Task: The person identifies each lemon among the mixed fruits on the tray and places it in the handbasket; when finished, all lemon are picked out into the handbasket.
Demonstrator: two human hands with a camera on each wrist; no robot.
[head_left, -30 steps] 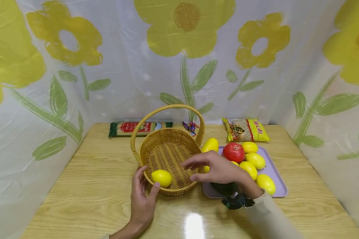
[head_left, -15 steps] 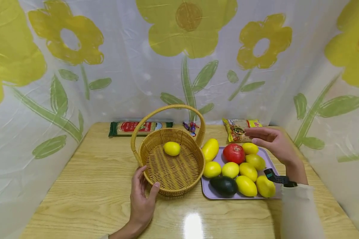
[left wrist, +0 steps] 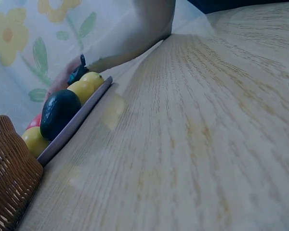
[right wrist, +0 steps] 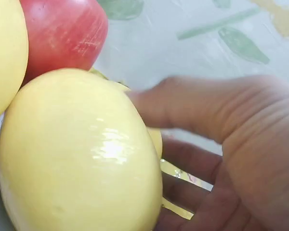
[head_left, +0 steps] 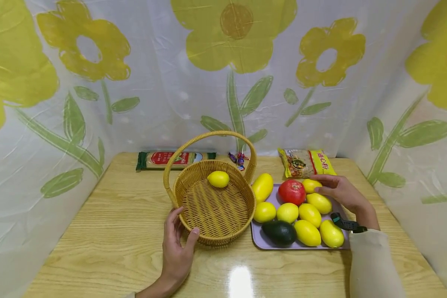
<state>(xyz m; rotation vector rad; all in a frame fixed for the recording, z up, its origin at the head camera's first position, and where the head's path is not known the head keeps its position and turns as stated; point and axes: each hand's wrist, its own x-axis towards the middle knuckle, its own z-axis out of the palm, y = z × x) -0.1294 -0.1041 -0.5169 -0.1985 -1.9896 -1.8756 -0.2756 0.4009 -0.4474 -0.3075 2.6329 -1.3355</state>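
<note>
In the head view, my left hand (head_left: 178,248) rests against the front left of the wicker basket (head_left: 213,215), its index fingertip and thumb at the rim. One lemon (head_left: 218,179) lies inside, toward the back. My right hand (head_left: 344,192) reaches over the back right of the lilac tray (head_left: 258,241), thumb and fingers on either side of the rearmost lemon (head_left: 310,186). In the right wrist view, a nearer lemon (right wrist: 82,159) partly hides that one; the thumb is blurred and the fingers stretch beyond. The left wrist view shows the basket's side (left wrist: 12,178) but no left hand.
The tray also bears a red pomegranate (head_left: 291,192), a dark avocado (head_left: 279,233), a mango-like yellow fruit (head_left: 263,187) and several lemons. Along the back wall lie a noodle packet (head_left: 160,160), wrapped candies (head_left: 240,159) and a yellow food bag (head_left: 307,162).
My right hand has let go of a lemon in the basket, swung right over the tray and lowered to the rearmost lemon. The basket's lemon rolled backward. The left hand stays put.
</note>
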